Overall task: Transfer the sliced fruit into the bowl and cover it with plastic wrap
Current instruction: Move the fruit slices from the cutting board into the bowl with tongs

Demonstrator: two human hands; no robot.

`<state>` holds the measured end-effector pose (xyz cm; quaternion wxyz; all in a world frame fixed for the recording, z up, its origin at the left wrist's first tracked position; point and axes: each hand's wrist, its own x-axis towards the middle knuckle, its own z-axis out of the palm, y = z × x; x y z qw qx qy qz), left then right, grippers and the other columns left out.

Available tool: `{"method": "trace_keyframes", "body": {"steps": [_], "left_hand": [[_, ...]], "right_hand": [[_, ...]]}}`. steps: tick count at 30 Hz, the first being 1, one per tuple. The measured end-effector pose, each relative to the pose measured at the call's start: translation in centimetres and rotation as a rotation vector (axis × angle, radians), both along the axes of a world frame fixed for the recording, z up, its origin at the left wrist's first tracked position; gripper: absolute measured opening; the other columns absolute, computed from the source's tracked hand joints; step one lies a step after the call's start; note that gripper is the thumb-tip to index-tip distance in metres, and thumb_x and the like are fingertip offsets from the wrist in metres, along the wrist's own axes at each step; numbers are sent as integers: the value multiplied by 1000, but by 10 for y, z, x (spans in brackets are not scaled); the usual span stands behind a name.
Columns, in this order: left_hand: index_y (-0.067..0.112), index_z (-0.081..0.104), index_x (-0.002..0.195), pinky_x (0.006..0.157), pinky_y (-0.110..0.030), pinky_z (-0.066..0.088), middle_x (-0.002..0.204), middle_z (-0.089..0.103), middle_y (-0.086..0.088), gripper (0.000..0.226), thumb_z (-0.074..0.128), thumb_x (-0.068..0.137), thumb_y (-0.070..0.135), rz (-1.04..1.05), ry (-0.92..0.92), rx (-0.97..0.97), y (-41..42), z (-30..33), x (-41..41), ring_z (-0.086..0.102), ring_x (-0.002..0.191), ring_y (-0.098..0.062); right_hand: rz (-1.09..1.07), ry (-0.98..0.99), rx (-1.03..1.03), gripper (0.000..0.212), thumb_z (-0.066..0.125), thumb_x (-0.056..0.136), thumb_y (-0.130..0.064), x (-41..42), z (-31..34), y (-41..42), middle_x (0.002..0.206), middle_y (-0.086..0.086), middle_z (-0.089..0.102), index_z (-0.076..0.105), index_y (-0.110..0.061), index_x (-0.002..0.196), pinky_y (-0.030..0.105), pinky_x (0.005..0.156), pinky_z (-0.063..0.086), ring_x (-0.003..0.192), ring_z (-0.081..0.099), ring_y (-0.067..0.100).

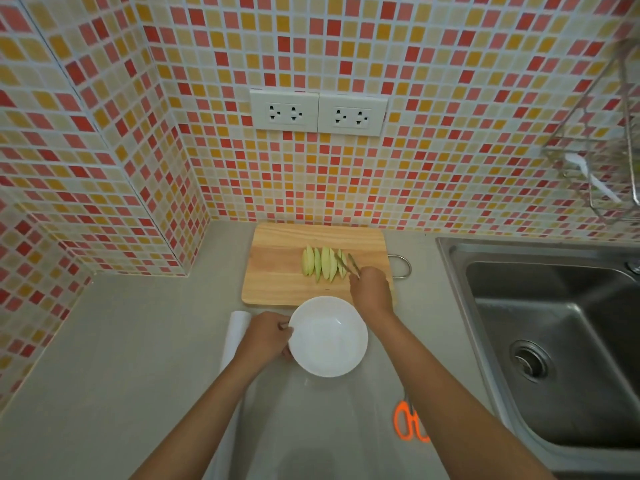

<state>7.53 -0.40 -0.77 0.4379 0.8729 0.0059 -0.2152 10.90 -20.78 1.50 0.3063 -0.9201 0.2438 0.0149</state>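
Observation:
Several pale green fruit slices [322, 265] lie in a row on a wooden cutting board [277, 268] at the back of the counter. My right hand [370, 289] holds thin tongs [348, 264] whose tips reach the rightmost slices. A white bowl [328, 336] stands in front of the board with nothing in it. My left hand [268, 336] grips the bowl's left rim. A roll of plastic wrap [235, 336] lies left of the bowl, partly hidden by my left hand, with a clear sheet [311, 417] drawn out over the counter.
Orange-handled scissors [410, 424] lie on the counter near my right forearm. A steel sink [554, 341] fills the right side. A wire rack [602, 168] hangs on the tiled wall above it. Two socket plates [318, 112] sit on the wall behind the board.

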Motion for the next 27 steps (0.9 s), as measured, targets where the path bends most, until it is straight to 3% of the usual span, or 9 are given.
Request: {"method": "trace_keyframes", "body": {"steps": [4,9,12,15,18,20,24,27], "left_hand": [[21,74,84,70,-39,61,69,74,-16,27,51,88,6,2,12,-5,-2,2,0,72,56,-19],[15,75,89,71,-39,61,72,75,-15,27,49,89,8,19,21,4,-3,2,0,73,58,-20],[11,76,90,72,-42,61,72,75,-15,27,49,89,9,31,23,1,-4,2,0,73,59,-23],[5,75,91,74,-44,60,73,75,-17,28,48,90,10,33,20,5,-4,1,1,73,61,-26],[3,75,91,75,-44,60,73,74,-18,27,49,92,12,27,2,10,-4,1,2,73,63,-28],[0,74,91,75,-45,60,74,74,-19,28,49,93,13,25,-4,10,-5,1,3,73,64,-29],[4,75,94,77,-44,59,76,74,-20,27,50,94,14,22,-12,26,-6,3,3,73,67,-29],[6,75,94,78,-44,59,75,74,-20,27,50,95,15,22,-25,47,-7,5,2,73,69,-29]], "right_hand": [[-5,73,-75,21,42,93,-1,1,2,2,104,17,66,63,3,95,29,64,38,95,63,33],[77,113,-129,28,42,90,5,4,4,-3,103,17,66,45,-9,65,30,63,37,88,62,31],[96,124,-148,20,42,90,6,3,8,-2,104,17,66,60,1,86,30,64,39,94,64,32],[104,118,-128,23,41,91,4,-2,12,-5,104,18,66,55,-3,75,30,64,37,95,63,33],[61,68,-75,36,42,92,1,-16,20,-8,81,11,61,39,-12,58,28,58,33,79,59,31],[46,33,-31,40,43,92,-2,-34,28,-4,61,2,45,34,-13,54,28,47,26,62,48,22],[78,-17,79,44,47,93,-11,-86,37,12,54,-3,33,29,-16,53,26,44,20,49,32,12],[118,36,78,43,48,94,-16,-118,36,24,58,-3,34,30,-19,55,27,47,24,56,36,16]]}}
